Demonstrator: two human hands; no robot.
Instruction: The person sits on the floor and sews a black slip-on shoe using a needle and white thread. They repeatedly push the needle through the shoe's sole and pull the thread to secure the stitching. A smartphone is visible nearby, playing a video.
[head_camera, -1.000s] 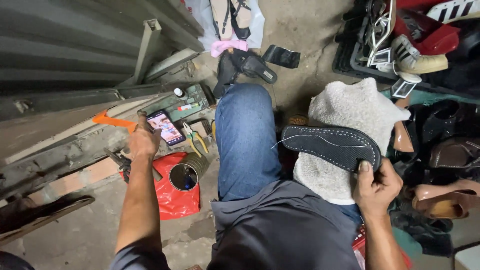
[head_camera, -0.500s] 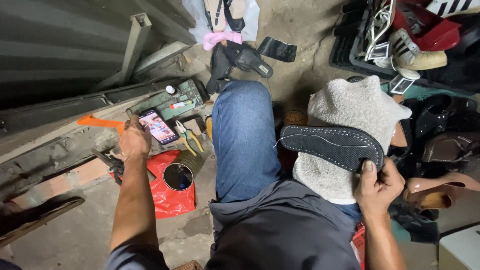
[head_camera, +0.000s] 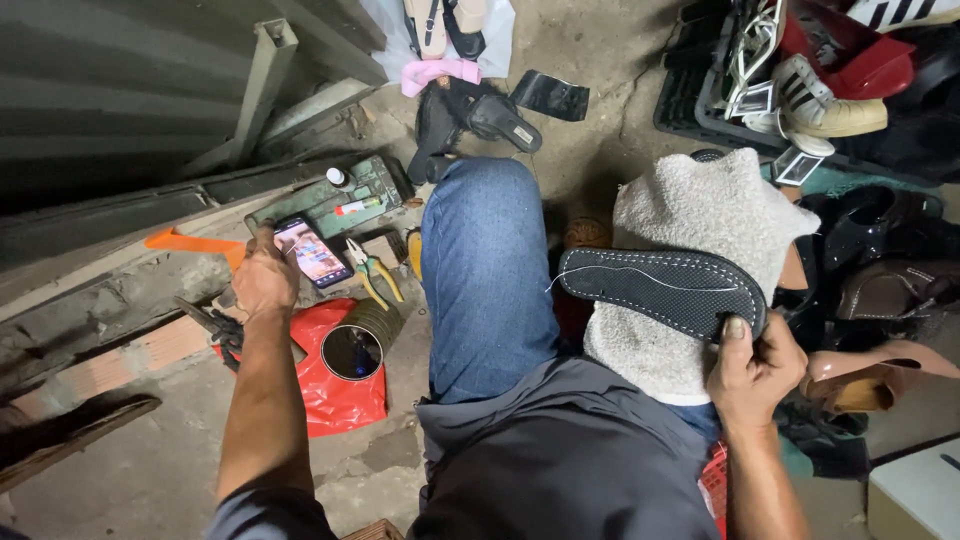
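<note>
Seen from above, seated on a rough concrete floor (head_camera: 150, 470), one knee in blue jeans (head_camera: 485, 280) raised in the middle.

Right hand (head_camera: 752, 372) closed on the near end of a black shoe sole (head_camera: 662, 288), thumb pressed on the edge, fingers curled underneath. Sole lying flat across a pale towel (head_camera: 700, 215) draped over the right knee, a line of white stitching along its rim and a loose thread trailing off the far end.

Left hand (head_camera: 263, 282) stretched out to the left, fingers bent over the lower corner of a lit phone (head_camera: 312, 252); touching it, though whether gripping or just resting cannot be told. Phone propped against a green metal box (head_camera: 330, 200). Just beside it, pliers with yellow handles (head_camera: 372, 272). Nearer, a round tin (head_camera: 355, 345) on a red plastic bag (head_camera: 340, 395).

Further off, black sandals (head_camera: 475, 115) ahead of the knee, and a heap of shoes (head_camera: 820, 90) to the right.
</note>
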